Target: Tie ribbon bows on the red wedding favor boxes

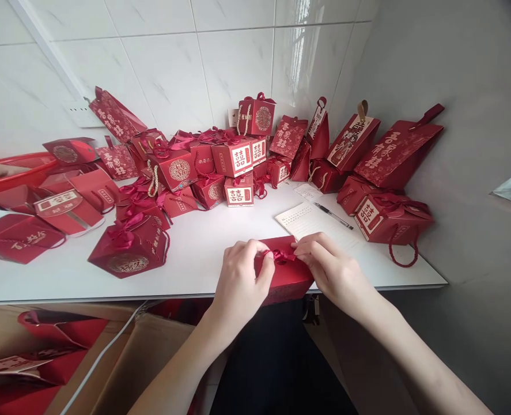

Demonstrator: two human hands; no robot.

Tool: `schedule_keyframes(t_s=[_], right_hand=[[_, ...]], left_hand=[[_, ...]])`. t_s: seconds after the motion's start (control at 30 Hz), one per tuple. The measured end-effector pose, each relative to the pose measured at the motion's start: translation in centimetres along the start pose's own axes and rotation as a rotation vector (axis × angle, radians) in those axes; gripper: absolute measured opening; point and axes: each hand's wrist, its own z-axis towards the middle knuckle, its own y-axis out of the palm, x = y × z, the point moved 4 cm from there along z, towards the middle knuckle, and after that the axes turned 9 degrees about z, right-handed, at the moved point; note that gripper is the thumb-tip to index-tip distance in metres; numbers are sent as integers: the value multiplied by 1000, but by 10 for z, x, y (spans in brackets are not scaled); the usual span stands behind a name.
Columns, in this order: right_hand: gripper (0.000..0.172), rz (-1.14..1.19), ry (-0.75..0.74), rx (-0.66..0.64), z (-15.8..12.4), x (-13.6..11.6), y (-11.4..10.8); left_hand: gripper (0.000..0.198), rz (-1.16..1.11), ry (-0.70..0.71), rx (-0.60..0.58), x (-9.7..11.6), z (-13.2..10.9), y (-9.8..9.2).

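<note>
A small red gift box sits at the front edge of the white table. A dark red ribbon runs across its top. My left hand pinches the ribbon's left end with fingers closed. My right hand pinches the ribbon's right end, also closed. Both hands rest over the box, close together.
Many red gift boxes and paper bags crowd the back and left of the table against the tiled wall. A notepad and a pen lie behind the box. A red basin stands far left. Cardboard cartons holding flat red bags sit below.
</note>
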Motion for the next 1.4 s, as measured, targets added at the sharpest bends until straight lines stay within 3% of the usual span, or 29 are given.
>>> schedule_keyframes(t_s=[0.17, 0.43, 0.67, 0.87, 1.13, 1.4], right_hand=[[20, 12, -12, 33, -3, 3, -1], [19, 34, -58, 105, -13, 11, 2], [8, 52, 187, 238, -26, 10, 2], [23, 57, 372, 234, -22, 3, 9], [32, 381, 557, 261, -16, 16, 23], [37, 638, 628, 120, -14, 30, 16]], left_hand=[[10, 59, 84, 91, -1, -5, -1], [13, -48, 65, 11, -6, -9, 6], [13, -2, 58, -24, -5, -11, 8], [11, -218, -33, -106, -13, -11, 13], [12, -386, -182, -101, -19, -11, 13], [19, -414, -281, -58, -27, -13, 14]])
